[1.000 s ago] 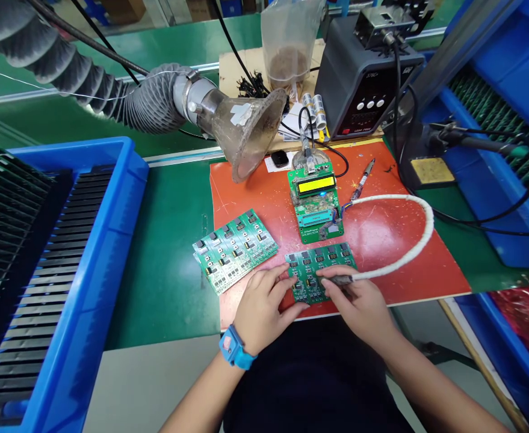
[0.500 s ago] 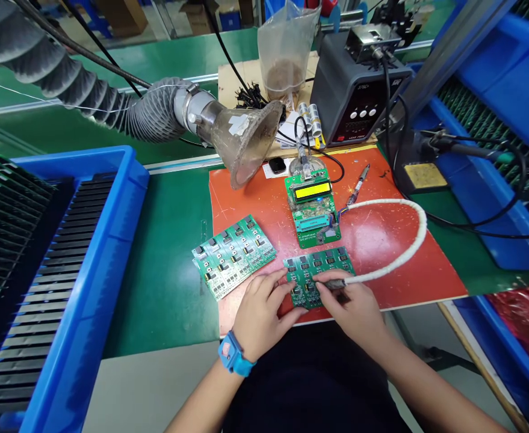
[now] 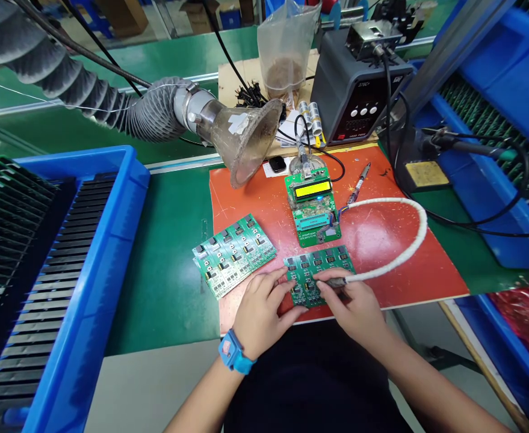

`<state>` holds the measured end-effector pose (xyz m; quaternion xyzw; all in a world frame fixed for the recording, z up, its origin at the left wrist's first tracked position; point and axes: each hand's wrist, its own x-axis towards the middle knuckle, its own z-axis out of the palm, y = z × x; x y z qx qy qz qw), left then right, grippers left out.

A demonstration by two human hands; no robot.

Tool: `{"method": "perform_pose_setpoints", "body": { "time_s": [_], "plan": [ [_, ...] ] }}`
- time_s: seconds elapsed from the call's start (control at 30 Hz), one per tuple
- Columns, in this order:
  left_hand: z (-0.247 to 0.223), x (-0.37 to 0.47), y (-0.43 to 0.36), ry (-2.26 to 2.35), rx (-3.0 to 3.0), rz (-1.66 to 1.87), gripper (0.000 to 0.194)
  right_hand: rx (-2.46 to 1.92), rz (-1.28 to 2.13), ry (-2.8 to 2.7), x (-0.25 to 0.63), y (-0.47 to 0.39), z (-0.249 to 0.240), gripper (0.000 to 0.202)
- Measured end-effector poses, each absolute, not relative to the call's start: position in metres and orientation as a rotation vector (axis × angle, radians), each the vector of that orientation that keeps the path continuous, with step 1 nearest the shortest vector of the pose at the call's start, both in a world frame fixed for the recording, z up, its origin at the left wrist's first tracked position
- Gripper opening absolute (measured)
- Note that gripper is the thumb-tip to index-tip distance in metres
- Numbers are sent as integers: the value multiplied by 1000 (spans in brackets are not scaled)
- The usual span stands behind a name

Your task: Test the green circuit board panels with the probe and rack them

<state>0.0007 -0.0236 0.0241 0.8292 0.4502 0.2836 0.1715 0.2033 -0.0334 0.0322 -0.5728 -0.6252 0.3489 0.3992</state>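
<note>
A green circuit board panel with several small digit displays lies on the orange mat. My left hand, with a blue wrist strap, grips its left side, fingers on top and thumb at the near edge. In my right hand is a dark-ended probe, pinched between thumb and fingers, its tip down at the middle of the panel; the contact point is hidden. A white sleeved cable loops from the probe to a green programmer board with a lit yellow screen. Left of my hands lie stacked circuit board panels.
A fume extractor hood hangs over the mat's far left. Behind stand a soldering station and a plastic bag. A pen lies right of the programmer. Blue bins with boards flank the bench.
</note>
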Motion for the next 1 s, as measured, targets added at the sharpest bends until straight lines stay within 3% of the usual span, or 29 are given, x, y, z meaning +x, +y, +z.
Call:
{"method": "perform_pose_setpoints", "body": {
  "time_s": [0.5, 0.7, 1.0],
  "plan": [
    [24, 0, -25, 1287, 2353, 773, 43, -1474, 913, -1568, 204, -33, 31, 9],
    [31, 3, -22, 1300, 2469, 528, 54, -1492, 909, -1578, 204, -33, 32, 11],
    [33, 6, -21, 1305, 2487, 476, 46, -1521, 912, -1589, 203, -31, 34, 12]
  ]
}}
